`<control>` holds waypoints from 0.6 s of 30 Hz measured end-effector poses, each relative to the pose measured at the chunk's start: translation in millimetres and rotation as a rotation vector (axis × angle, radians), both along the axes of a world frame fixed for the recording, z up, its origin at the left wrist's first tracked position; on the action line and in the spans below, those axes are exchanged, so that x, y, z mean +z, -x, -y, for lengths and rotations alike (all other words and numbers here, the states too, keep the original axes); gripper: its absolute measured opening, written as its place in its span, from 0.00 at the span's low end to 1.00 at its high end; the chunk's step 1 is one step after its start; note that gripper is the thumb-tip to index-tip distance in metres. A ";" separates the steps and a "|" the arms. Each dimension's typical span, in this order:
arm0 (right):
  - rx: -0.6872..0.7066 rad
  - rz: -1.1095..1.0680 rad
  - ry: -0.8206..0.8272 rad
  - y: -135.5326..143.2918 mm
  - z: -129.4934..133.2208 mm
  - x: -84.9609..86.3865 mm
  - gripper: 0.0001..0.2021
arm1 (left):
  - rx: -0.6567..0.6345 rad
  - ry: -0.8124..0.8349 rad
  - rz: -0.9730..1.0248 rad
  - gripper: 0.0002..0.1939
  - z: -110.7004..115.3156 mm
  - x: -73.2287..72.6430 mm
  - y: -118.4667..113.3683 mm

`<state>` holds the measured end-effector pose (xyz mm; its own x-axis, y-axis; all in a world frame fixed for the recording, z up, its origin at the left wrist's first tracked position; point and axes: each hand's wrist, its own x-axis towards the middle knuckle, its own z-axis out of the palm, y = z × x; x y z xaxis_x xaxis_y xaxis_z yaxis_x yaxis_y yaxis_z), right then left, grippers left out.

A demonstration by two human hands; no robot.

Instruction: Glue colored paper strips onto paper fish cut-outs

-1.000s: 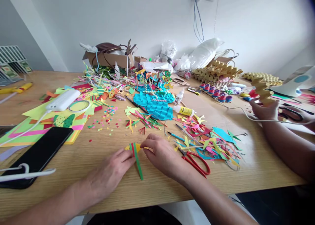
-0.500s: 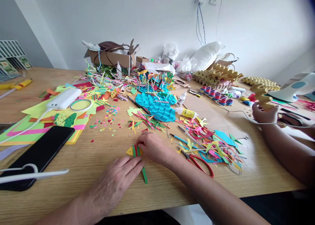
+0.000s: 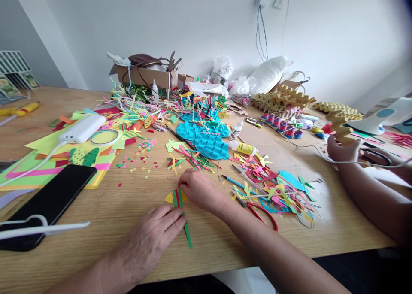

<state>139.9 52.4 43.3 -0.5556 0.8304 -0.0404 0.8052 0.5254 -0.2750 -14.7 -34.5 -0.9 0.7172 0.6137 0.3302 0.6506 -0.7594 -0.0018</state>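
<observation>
A small yellow paper fish [image 3: 169, 198] lies on the table with green and red bands across its body. Over it runs a narrow green paper strip [image 3: 188, 237], its tail end pointing towards me. My left hand [image 3: 157, 231] lies flat, fingers extended and together, the fingertips resting on the strip just below the fish. My right hand [image 3: 201, 192] is closed in a pinch at the fish's upper edge, around the strip's far end; the fingers partly hide that end and the fish's tail.
Red-handled pliers [image 3: 262, 214] and paper scraps [image 3: 283, 191] lie to the right, a black phone [image 3: 54, 199] and coloured sheets [image 3: 106, 169] to the left. Beyond are a glue bottle [image 3: 243, 148] and blue scaled paper [image 3: 210, 146]. Another person's hand [image 3: 343, 150] holds egg-carton card at right.
The green strip's near end has shifted slightly towards me. My left fingers have slid back a little and my right hand has moved slightly away from me.
</observation>
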 end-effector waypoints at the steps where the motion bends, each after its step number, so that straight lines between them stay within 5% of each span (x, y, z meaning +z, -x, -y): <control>1: -0.003 -0.001 -0.002 -0.4 0.2 0.9 0.13 | -0.003 -0.006 0.006 0.21 0.0 -0.4 0.1; 18: 0.022 0.059 0.064 1.9 1.6 3.2 0.13 | -0.014 -0.079 0.036 0.21 -0.5 -1.4 0.2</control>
